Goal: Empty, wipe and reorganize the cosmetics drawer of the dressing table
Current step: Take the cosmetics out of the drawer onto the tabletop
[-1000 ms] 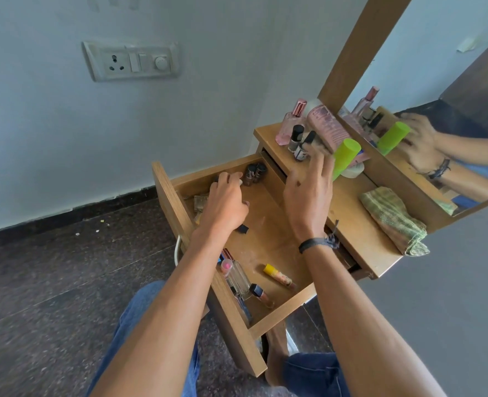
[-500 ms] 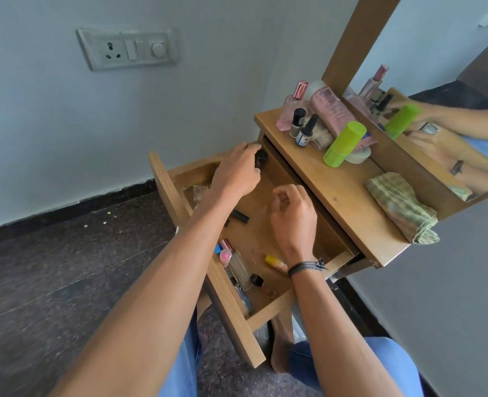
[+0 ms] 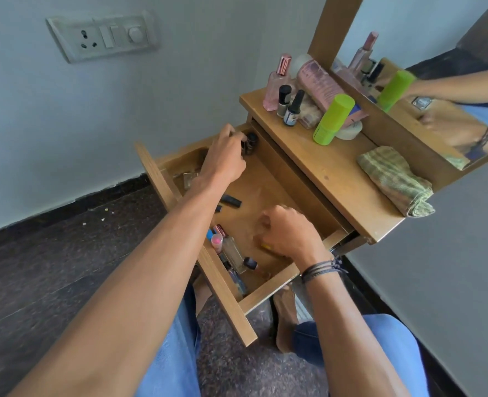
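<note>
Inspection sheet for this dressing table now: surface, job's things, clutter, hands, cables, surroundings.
Surface: wooden tabletop partly bare; drawer pulled open.
Job's things: glass bottle and black stick in drawer; pink perfume bottle, nail polishes, green cylinder, folded cloth on top.
Clutter: pale specks on the dark floor.
Hands: left hand grips a dark bottle at the drawer's far corner; right hand curled over a yellow tube, grip unclear.
Cables: nothing seen.
Surroundings: wall socket plate, mirror.

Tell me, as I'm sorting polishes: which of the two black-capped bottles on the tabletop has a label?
The dark bottle with the tall tapered cap, nearer the green tube, shows a white label; the greyish stubby-capped bottle shows none.
</note>
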Action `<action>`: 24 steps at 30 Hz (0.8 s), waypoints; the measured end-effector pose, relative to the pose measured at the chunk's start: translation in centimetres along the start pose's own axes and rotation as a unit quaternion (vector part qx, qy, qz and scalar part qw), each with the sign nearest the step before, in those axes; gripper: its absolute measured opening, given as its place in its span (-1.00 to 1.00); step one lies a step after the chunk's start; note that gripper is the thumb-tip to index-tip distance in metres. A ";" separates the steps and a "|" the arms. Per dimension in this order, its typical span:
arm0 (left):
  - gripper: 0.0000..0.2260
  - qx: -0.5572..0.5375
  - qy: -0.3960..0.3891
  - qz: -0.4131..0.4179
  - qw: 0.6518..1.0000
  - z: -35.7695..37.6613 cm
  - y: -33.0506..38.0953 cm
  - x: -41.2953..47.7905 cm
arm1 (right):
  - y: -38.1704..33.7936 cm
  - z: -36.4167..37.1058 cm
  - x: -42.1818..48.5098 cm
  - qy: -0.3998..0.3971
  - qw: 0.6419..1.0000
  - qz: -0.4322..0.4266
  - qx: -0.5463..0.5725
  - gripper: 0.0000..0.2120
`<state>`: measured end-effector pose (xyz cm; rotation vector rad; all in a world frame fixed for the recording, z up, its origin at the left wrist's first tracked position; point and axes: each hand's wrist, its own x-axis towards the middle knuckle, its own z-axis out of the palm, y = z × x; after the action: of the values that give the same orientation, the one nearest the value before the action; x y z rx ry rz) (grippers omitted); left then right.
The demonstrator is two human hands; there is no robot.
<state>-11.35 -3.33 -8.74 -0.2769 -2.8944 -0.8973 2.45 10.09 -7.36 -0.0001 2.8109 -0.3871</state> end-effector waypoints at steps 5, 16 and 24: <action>-0.63 0.014 -0.005 0.020 1.000 0.4 0.2 -0.1 | 0.0 -1.3 -1.2 -0.055 0.994 0.014 -0.090 -0.79; -0.85 0.027 -0.011 0.042 0.999 0.6 0.6 -0.4 | 1.0 -2.0 -0.8 0.156 0.978 -0.028 0.136 -0.77; -0.89 -0.017 -0.006 0.034 0.999 0.5 0.7 -0.3 | 0.4 -8.5 4.3 0.405 0.861 0.025 0.308 -0.75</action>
<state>-10.93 -2.55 -8.85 -0.3815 -2.8643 -0.9387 -4.18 12.51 -0.95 0.4780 3.2829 -1.5762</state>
